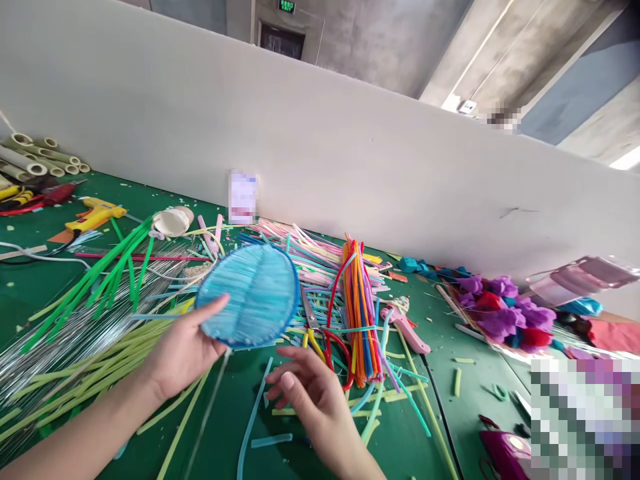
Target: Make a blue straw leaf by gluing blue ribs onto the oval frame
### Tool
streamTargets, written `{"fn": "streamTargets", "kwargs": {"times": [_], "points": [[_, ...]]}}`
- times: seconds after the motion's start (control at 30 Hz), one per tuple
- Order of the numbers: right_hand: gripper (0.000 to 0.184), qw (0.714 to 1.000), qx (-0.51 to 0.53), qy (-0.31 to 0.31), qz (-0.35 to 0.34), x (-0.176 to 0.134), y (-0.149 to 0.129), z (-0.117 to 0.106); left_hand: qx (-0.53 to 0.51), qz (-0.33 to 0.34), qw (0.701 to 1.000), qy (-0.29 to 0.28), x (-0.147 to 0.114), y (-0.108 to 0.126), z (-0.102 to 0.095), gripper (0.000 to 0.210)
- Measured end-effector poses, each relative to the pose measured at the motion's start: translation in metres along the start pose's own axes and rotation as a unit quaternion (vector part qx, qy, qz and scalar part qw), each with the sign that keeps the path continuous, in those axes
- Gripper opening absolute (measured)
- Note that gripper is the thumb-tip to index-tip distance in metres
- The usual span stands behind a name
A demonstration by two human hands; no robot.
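blue disc: the flat, near-round disc of pale blue strands with a darker blue rim [250,293] is held up over the green tabletop [225,433], left of the tied bundle of slender orange, red, blue and purple stems [359,313].
left-hand grip: the bare left hand [185,353], left of the bundle, is closed on the disc's near-left edge, thumb on the face, fingers behind; held from one side only, the disc could tip or twist if its far rim is pushed.
pale strands: hard thumb pressure might dent or part them.
right hand: the bare right hand [317,393], in front of the bundle, is loosely curled with nothing seen in it; it lends the disc no support, and a careless sweep could knock the bundle.
blade risk: the grey metal-bladed scissors [309,310], just left of the bundle, could nick fingers groping there.
pink tool: the pink plastic glue gun [407,330], right of the bundle, could burn skin if hot, which cannot be told; its thin black cord [440,407] could snag and drag it.
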State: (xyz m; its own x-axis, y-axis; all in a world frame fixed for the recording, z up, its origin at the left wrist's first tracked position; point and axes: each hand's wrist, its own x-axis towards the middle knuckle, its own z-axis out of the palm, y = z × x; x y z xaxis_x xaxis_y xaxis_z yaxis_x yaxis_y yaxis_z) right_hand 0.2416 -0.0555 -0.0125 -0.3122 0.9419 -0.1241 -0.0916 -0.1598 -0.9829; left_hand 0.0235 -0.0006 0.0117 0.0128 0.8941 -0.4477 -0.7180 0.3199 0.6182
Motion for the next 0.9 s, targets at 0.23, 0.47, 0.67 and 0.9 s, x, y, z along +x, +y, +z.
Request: {"fn": "streamTargets", "kwargs": {"times": [0.23,0.47,0.67,0.9], "points": [[0.038,0.981,-0.187,0.057,-0.015,0.001,0.001,-0.010,-0.057,0.077,0.991,0.095,0.009,0.047,-0.016,0.019],[0.033,0.928,-0.328,0.173,-0.045,0.014,-0.018,-0.034,-0.071,0.067,0.991,0.095,0.003,0.044,-0.011,0.023],[0.025,0.822,-0.550,0.117,-0.086,0.041,-0.061,-0.038,-0.019,0.072,0.996,0.047,0.001,0.033,-0.006,0.037],[0.020,0.716,-0.644,0.262,0.061,0.067,-0.107,-0.109,0.019,-0.003,0.999,0.039,-0.011,0.001,-0.003,0.051]]}}
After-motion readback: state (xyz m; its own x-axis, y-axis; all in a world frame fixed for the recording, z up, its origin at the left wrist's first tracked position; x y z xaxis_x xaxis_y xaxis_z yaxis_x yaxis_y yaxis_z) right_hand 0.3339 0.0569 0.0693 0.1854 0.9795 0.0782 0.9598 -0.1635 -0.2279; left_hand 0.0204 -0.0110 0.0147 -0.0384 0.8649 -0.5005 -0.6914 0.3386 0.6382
